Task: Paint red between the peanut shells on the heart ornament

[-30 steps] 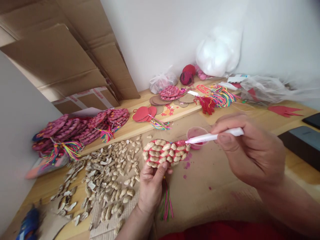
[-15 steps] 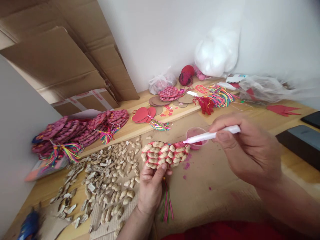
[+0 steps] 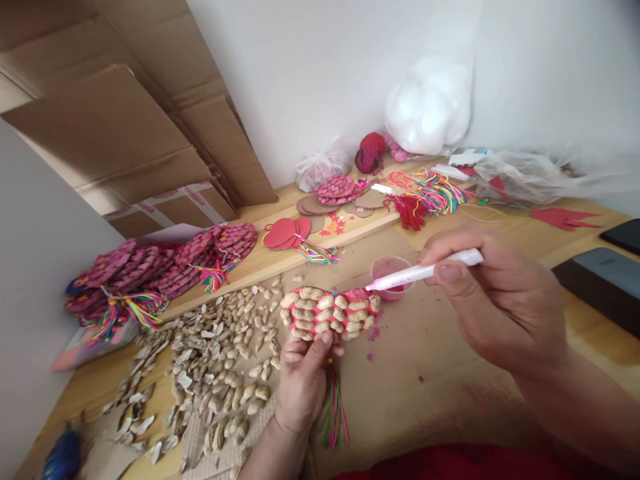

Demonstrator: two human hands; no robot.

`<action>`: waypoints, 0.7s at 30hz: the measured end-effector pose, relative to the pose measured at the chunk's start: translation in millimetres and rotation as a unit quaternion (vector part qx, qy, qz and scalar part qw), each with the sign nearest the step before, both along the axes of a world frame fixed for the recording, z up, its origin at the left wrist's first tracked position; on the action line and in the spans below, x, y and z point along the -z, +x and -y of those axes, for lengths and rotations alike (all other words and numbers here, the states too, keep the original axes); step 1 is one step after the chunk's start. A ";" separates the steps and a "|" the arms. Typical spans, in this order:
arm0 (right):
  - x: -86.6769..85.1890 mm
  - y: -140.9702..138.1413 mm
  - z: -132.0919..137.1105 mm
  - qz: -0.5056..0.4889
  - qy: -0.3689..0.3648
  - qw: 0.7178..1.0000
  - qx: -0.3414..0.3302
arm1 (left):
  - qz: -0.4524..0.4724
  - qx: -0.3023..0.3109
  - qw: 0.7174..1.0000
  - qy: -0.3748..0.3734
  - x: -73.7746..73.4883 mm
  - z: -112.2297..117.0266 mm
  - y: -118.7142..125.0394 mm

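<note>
Two hands were at work, each occupied with one item. The left hand [image 3: 303, 380] pinched the lower edge of one peanut-covered red piece [image 3: 325, 313], thumb on the front face and fingers behind. The piece was held tilted above the cardboard sheet [image 3: 425, 413], with one tassel [image 3: 335, 413] hanging below it. I counted over a dozen peanuts on its face, in rows; the thumb prevented an exact figure.

The right hand [image 3: 493, 300] gripped one white pen [image 3: 425, 272] firmly between thumb and forefinger. Its tip lay at the piece's upper right edge, beside one pink patch; whether it pressed there, I could not tell. One clear cup [image 3: 385, 268] with pink contents stood just behind the pen, partly hidden by it.

To the left lay loose peanuts [image 3: 240, 360], too many to count. Beyond were one large heap of pink pieces [image 3: 150, 267], a few overlapping red discs [image 3: 280, 233] with one tassel bundle [image 3: 317, 251], and one large white bag [image 3: 427, 107]. On the right I recorded one red cut-out [image 3: 565, 219] and two dark flat objects [image 3: 603, 283].
</note>
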State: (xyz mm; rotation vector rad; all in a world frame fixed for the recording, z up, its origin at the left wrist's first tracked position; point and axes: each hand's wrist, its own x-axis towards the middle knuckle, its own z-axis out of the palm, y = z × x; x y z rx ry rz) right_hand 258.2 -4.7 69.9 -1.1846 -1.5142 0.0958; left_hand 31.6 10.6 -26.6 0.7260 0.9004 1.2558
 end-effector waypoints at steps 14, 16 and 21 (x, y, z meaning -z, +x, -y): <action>-0.7 -1.4 -0.4 -0.016 0.007 1.000 -0.016 | 0.025 0.011 1.000 -0.001 1.6 -0.6 -1.3; -0.6 -1.5 -0.1 -0.026 0.012 0.999 -0.015 | 0.028 0.014 1.000 -0.003 2.3 -0.4 -1.8; 0.3 -1.2 1.3 -0.030 0.007 0.999 -0.018 | 0.032 0.020 0.999 -0.004 3.1 0.9 -3.4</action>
